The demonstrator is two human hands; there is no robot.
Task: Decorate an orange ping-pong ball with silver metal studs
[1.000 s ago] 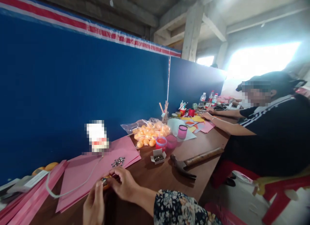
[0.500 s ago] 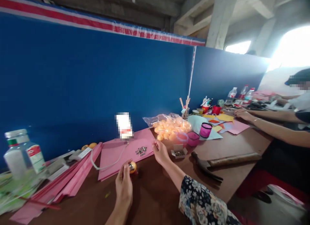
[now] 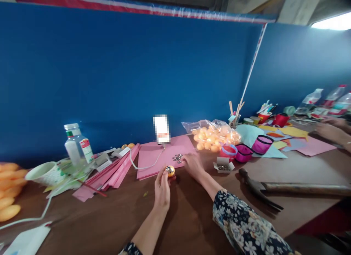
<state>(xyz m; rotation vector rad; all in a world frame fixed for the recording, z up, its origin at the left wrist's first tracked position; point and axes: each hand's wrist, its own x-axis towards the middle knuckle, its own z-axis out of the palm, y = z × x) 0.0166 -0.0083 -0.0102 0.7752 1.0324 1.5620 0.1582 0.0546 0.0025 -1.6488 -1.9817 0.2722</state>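
My left hand (image 3: 162, 191) is closed around a small orange ball (image 3: 171, 171) whose top carries shiny metal pieces, tack-like in look. Just to the right and farther back, my right hand (image 3: 194, 166) has its fingertips at the edge of a pile of small silvery metal pieces (image 3: 177, 158). Its fingers are bent together, and whatever may be between them is hidden. The pile lies on pink paper sheets (image 3: 150, 158). More small metal pieces sit in an open little box (image 3: 223, 165) to the right of my right hand.
A claw hammer (image 3: 263, 189) lies at right. Behind stand a clear bag of orange balls (image 3: 211, 136) and purple mesh cups (image 3: 244, 153). Folded pink strips (image 3: 120, 171), a bottle (image 3: 78, 147) and a paper cup (image 3: 45, 173) are at left. Another person's hand (image 3: 333, 132) shows far right.
The view has swung left, so more of the table's left side shows. My right hand has moved from the sheets' right edge onto the metal pile. My left hand still holds the ball.
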